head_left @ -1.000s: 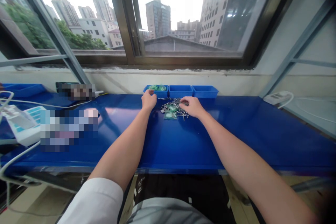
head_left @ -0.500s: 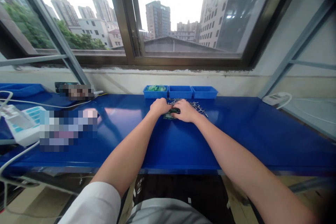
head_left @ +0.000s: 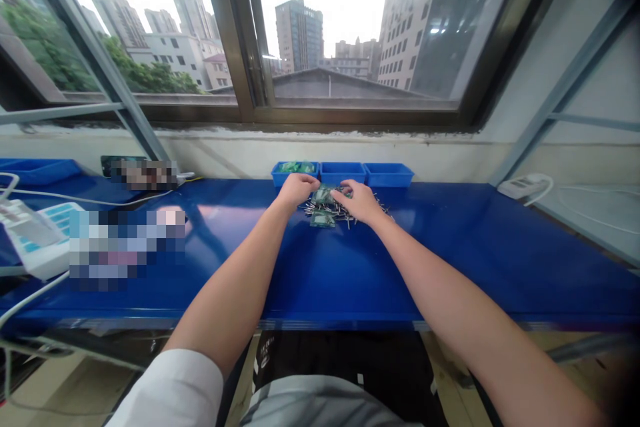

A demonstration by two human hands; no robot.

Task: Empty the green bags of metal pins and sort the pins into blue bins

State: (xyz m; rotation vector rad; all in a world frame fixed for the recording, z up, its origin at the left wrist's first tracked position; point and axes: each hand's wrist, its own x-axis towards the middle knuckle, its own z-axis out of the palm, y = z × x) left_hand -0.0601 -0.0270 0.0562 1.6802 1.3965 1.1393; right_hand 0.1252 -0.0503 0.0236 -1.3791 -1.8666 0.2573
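Observation:
A small flat green packet [head_left: 325,196], partly see-through, is held up between my hands over a loose pile of metal screws or pins [head_left: 344,212]. My right hand [head_left: 362,203] grips its right side between thumb and fingers. At its upper left, the fingers of my left hand [head_left: 297,189] are pressed together; what they pinch, if anything, is too small to make out. Another green packet [head_left: 322,219] lies at the near edge of the pile.
Behind the pile stand three blue bins: the left bin [head_left: 295,180] holds green packets, beside a middle bin [head_left: 343,181] and a right bin [head_left: 389,183]. The blue table [head_left: 345,280] carries a white power strip [head_left: 525,185] at right. Cables and a white device [head_left: 45,233] lie at left.
Both hands have drawn apart and one green packet has come up between them. More of the metal pile and the other packet now show. The view has shifted slightly.

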